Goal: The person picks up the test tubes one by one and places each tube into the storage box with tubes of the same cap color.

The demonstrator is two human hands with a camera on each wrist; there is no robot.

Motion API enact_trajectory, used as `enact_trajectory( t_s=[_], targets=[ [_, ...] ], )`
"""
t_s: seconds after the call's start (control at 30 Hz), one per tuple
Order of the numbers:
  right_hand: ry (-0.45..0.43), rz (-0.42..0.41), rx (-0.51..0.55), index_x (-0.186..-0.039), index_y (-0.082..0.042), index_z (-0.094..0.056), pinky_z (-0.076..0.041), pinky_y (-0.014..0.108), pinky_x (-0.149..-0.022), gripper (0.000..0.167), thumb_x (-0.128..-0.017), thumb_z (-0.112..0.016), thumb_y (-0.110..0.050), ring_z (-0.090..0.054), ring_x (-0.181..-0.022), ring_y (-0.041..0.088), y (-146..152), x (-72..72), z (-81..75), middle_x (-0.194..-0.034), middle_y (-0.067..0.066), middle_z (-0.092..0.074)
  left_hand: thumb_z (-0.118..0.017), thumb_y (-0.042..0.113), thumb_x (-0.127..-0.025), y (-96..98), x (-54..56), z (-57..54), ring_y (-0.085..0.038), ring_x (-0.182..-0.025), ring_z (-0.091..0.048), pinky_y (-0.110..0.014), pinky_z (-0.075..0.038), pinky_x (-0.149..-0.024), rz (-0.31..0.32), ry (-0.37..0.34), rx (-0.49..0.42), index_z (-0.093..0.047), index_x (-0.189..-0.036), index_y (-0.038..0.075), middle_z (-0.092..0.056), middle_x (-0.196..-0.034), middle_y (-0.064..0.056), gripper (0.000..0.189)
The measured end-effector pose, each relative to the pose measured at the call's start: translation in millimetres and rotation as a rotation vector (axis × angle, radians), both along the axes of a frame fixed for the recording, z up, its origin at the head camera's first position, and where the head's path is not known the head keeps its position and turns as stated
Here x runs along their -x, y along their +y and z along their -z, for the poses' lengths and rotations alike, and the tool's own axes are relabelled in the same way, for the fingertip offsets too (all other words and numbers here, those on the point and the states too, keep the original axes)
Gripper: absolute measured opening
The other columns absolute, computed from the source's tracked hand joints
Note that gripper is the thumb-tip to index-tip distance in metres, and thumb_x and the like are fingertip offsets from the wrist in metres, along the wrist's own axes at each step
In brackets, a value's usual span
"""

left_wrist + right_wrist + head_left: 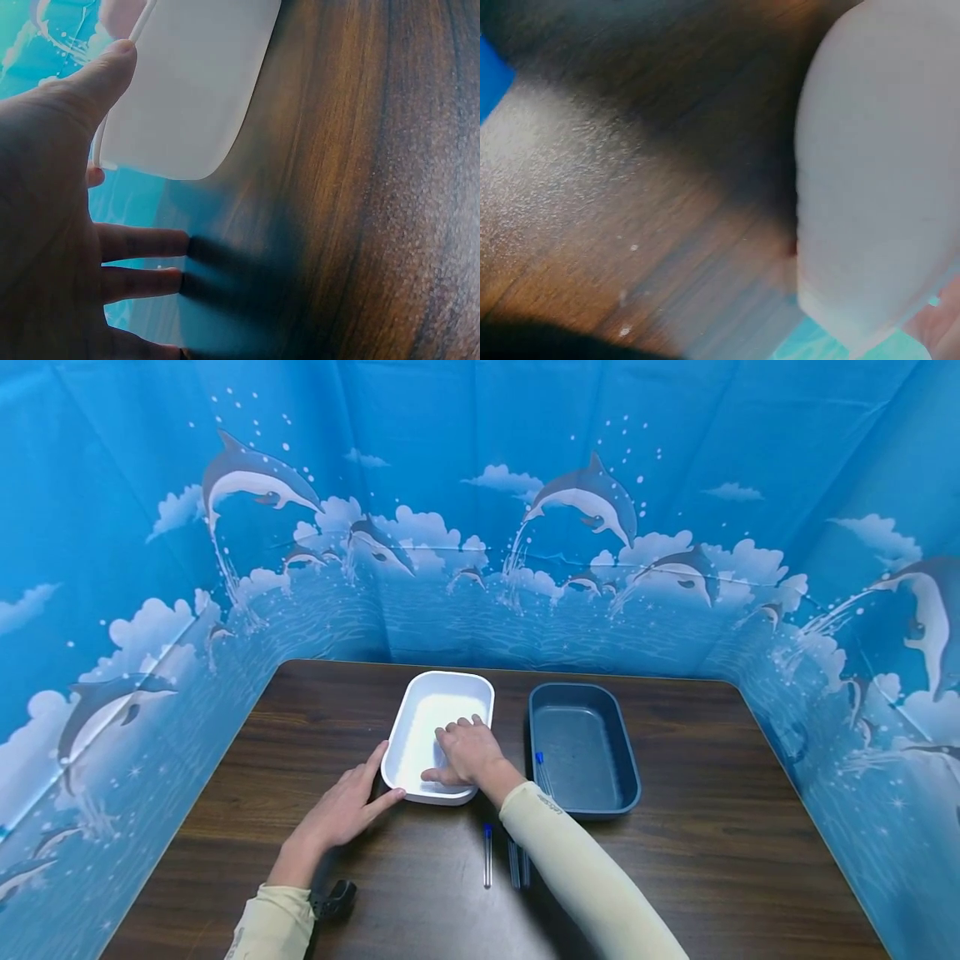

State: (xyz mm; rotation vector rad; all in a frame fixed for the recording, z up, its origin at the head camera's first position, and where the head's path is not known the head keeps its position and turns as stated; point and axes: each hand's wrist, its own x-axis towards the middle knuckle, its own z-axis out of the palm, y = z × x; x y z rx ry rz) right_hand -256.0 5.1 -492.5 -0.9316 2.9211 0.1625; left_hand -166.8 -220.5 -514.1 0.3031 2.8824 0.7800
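Note:
A white rectangular tray lies on the table. My left hand is at its near left corner, fingers spread and straight. In the left wrist view the thumb of the left hand touches the rim of the white tray, while the other fingers extend toward the tabletop. My right hand reaches palm down over the right side of the tray, thumb stretched out to the left. Its palm is hidden. The right wrist view shows mostly the outer wall of the white tray.
A dark blue tray stands to the right, with a blue-ended clear pen at its left side. Another such pen lies on the wooden table, beside more pens partly under the right forearm. A dolphin-print curtain surrounds the table.

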Motion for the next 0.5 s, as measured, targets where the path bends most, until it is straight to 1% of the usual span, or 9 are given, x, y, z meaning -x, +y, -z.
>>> enact_trajectory(
  t_s=[0.13,0.27,0.5],
  targets=[
    [0.048,-0.017,0.073,-0.145,-0.018,-0.050,-0.026,0.047,-0.113,0.083,-0.086,-0.044,-0.077,-0.048,-0.129,0.023,2.2,-4.5,-6.1,-0.139,0.003,-0.056,-0.042,0.074,-0.090,-0.4,-0.5,0.4,-0.043,-0.134,-0.038,-0.065,-0.035,-0.100,0.002,-0.004,0.008,-0.006,-0.159,0.021,-0.033,-0.154,-0.022,0.094],
    [0.098,-0.029,0.160,-0.143,-0.019,-0.053,-0.026,0.048,-0.113,0.080,-0.087,-0.046,-0.076,-0.049,-0.128,0.022,9.8,-11.9,-17.7,-0.138,0.002,-0.057,-0.043,0.074,-0.090,-0.7,-0.5,-0.2,-0.043,-0.134,-0.038,-0.066,-0.035,-0.099,0.000,-0.004,0.003,-0.006,-0.159,0.021,-0.033,-0.154,-0.021,0.095],
    [0.099,0.002,0.298,-0.142,-0.019,-0.054,-0.020,0.049,-0.115,0.076,-0.087,-0.050,-0.072,-0.046,-0.132,0.023,37.6,-27.0,-37.9,-0.141,0.003,-0.054,-0.045,0.073,-0.089,-0.8,1.8,-0.1,-0.043,-0.135,-0.037,-0.065,-0.034,-0.101,0.007,0.005,-0.004,-0.006,-0.159,0.020,-0.031,-0.155,-0.019,0.096]
  ],
)
